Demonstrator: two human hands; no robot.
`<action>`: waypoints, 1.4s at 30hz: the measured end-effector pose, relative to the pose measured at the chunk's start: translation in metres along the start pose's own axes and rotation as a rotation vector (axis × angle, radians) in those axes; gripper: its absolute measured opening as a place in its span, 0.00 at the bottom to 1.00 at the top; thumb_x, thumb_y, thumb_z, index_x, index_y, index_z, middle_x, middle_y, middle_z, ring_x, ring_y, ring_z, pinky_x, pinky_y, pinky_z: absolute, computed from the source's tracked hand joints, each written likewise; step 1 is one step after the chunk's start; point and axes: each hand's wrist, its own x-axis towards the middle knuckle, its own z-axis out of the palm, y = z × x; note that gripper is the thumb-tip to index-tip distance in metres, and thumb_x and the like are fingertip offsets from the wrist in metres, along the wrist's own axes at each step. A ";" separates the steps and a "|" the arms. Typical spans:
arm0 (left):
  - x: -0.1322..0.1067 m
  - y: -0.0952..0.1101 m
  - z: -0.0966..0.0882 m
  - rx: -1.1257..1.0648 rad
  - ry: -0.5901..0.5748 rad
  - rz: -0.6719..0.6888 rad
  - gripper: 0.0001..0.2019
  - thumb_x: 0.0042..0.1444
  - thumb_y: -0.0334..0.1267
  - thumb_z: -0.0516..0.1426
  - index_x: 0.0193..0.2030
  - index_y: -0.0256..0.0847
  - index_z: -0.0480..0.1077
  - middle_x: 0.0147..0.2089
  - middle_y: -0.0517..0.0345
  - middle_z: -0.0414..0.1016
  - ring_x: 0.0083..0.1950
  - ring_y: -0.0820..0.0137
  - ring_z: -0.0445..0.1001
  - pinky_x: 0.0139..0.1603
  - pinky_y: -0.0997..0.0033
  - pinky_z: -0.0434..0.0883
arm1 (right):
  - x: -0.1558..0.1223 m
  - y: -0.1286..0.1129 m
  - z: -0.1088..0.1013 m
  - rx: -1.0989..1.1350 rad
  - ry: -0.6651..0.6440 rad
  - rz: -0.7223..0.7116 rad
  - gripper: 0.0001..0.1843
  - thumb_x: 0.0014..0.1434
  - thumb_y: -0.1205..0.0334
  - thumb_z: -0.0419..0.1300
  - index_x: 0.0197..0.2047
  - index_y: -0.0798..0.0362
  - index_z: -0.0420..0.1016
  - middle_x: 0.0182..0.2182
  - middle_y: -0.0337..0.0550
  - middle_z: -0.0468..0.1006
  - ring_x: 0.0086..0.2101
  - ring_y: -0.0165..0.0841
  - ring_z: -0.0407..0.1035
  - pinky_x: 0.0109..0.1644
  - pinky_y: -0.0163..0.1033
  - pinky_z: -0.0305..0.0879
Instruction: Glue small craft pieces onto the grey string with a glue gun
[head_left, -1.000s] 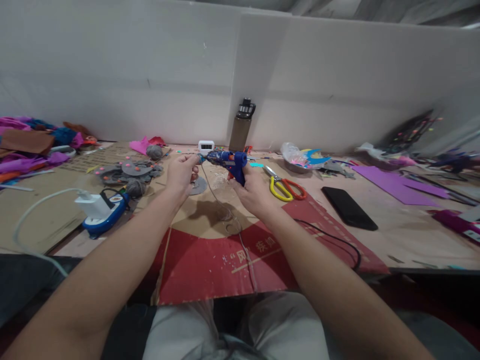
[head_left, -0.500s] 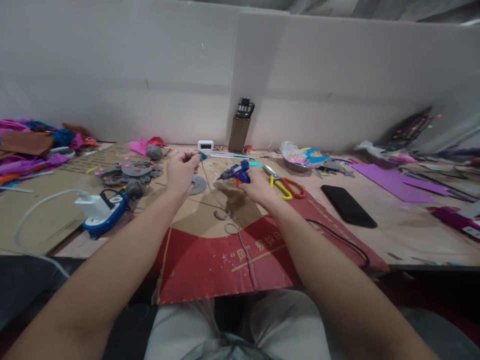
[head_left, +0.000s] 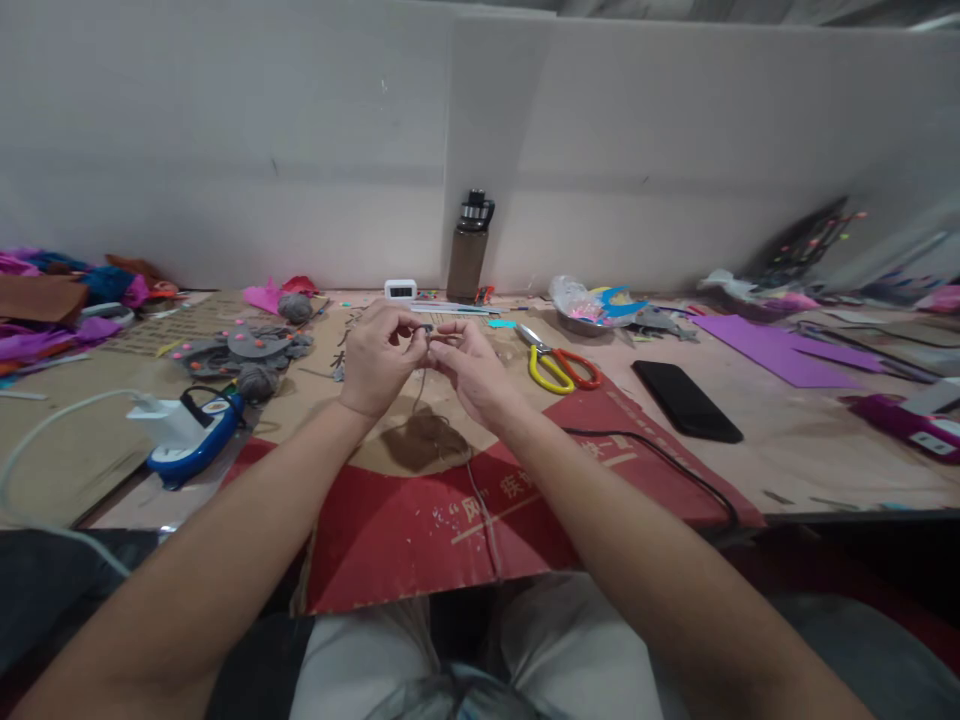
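Note:
My left hand (head_left: 381,358) is closed in a pinch over the cardboard, on a small dark piece (head_left: 427,328) at the end of a thin grey cord (head_left: 480,495). My right hand (head_left: 474,368) meets it fingertip to fingertip, its thumb and fingers pinched on the cord beside that piece. From between the hands the cord hangs down, loops on the cardboard and runs over its red part to the front edge. Fingers hide most of the small piece. No glue gun shows; the hands cover the spot behind them. Scissors (head_left: 555,365) with yellow and red handles lie right of my right hand.
Red-and-brown cardboard (head_left: 375,530) lies under the hands. A black phone (head_left: 686,400) and purple sheets (head_left: 780,350) are at right. A bottle (head_left: 468,250) and small white clock (head_left: 400,290) stand behind. At left are a blue power strip (head_left: 187,455) and grey pieces (head_left: 240,350).
My right hand has let go of the blue glue gun and moved left to join my left hand at the cord. My left hand has shifted slightly right and down.

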 end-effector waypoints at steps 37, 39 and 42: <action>-0.006 0.017 0.011 -0.845 -0.175 -0.739 0.04 0.49 0.33 0.61 0.33 0.37 0.73 0.25 0.58 0.72 0.25 0.75 0.70 0.28 0.74 0.69 | -0.003 -0.013 -0.014 -0.815 0.292 -0.272 0.06 0.58 0.61 0.54 0.30 0.51 0.62 0.25 0.36 0.67 0.27 0.28 0.61 0.33 0.36 0.56; -0.005 0.017 0.011 -0.882 -0.180 -0.765 0.04 0.48 0.33 0.61 0.32 0.37 0.73 0.25 0.58 0.73 0.25 0.76 0.70 0.28 0.74 0.69 | -0.002 -0.013 -0.015 -0.779 0.294 -0.273 0.04 0.58 0.61 0.55 0.33 0.51 0.63 0.26 0.36 0.69 0.28 0.28 0.62 0.33 0.36 0.57; -0.004 0.014 0.010 -0.947 -0.228 -0.790 0.07 0.46 0.34 0.63 0.34 0.36 0.74 0.27 0.57 0.74 0.27 0.75 0.73 0.32 0.72 0.72 | -0.001 -0.014 -0.017 -0.741 0.264 -0.238 0.04 0.57 0.60 0.55 0.34 0.51 0.66 0.26 0.36 0.71 0.27 0.28 0.63 0.32 0.35 0.58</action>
